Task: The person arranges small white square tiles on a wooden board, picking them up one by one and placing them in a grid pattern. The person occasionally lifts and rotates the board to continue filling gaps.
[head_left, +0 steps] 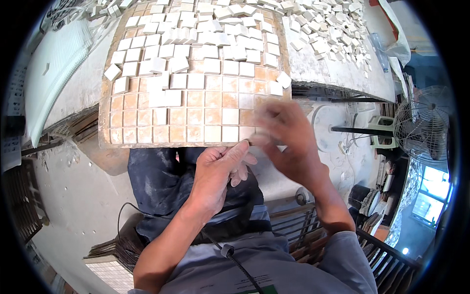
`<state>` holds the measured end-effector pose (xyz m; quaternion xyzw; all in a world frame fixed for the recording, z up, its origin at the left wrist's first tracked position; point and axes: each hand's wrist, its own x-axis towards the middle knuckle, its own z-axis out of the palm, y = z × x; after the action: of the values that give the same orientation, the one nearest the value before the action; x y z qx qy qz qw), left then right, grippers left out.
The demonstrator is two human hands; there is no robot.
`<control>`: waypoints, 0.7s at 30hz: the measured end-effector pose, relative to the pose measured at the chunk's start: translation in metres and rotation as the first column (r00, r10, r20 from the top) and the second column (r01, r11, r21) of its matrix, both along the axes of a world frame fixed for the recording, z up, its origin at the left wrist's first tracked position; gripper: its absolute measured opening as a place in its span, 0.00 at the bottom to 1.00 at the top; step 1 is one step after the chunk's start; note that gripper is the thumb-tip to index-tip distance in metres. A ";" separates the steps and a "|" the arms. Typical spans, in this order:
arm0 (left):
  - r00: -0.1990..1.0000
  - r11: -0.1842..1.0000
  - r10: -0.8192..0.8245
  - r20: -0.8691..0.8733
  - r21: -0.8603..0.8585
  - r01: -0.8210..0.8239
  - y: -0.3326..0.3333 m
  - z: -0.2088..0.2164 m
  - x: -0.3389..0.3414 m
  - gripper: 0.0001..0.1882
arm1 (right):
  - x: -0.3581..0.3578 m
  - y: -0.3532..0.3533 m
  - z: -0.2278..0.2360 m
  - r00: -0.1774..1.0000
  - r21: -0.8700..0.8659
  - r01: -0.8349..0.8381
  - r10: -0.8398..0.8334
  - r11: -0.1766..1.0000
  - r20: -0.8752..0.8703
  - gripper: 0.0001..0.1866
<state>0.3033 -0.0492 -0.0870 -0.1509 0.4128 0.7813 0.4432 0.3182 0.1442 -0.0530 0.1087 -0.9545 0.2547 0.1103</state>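
A brown grid board (130, 102) with square recesses lies in front of me, its near edge just above my lap. Small white square tiles (196, 81) sit in many of its recesses, and others lie loose or heaped on top toward the far side. My left hand (223, 164) is at the board's near edge, thumb and fingers drawn together; whatever they may hold is too small to make out. Close beside it, over the board's near right corner, my right hand (289, 134) is smeared by motion, so its fingers cannot be read.
A big pile of loose white tiles (328, 27) covers part of the pale table (313, 68) at the far right. White mesh sheets (61, 68) are stacked at the left. A standing fan (426, 125) and a pale green stool (382, 132) are on the right.
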 end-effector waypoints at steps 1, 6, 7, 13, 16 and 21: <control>1.000 1.000 -0.008 0.001 -0.010 0.008 0.002 -0.001 -0.001 0.13 | -0.003 0.007 -0.002 0.999 -0.018 0.034 -0.034 0.999 -0.024 0.16; 0.998 0.995 0.060 0.025 -0.080 -0.058 0.014 -0.001 0.001 0.16 | -0.022 0.045 -0.005 0.958 -0.005 0.257 -0.255 0.966 -0.128 0.15; 0.997 0.992 0.071 0.023 -0.103 -0.068 0.016 -0.001 0.001 0.16 | -0.025 0.046 -0.006 0.956 0.017 0.266 -0.261 0.964 -0.134 0.15; 0.998 0.992 0.069 0.012 -0.106 -0.068 0.018 -0.003 0.001 0.14 | -0.037 0.060 -0.017 0.960 -0.063 0.274 -0.276 0.960 -0.032 0.16; 0.999 0.997 0.049 -0.003 -0.064 -0.049 0.016 -0.004 0.002 0.13 | -0.034 0.064 -0.017 0.955 -0.179 0.295 -0.295 0.939 0.029 0.16; 0.998 0.997 -0.026 -0.050 -0.070 0.022 0.011 -0.007 0.007 0.05 | -0.019 0.061 -0.004 0.960 -0.306 0.274 -0.276 0.912 0.035 0.09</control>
<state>0.3104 -0.0381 -0.0944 -0.1416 0.4526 0.7646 0.4364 0.2988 0.2050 -0.0566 -0.0441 -0.9083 0.3820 0.1648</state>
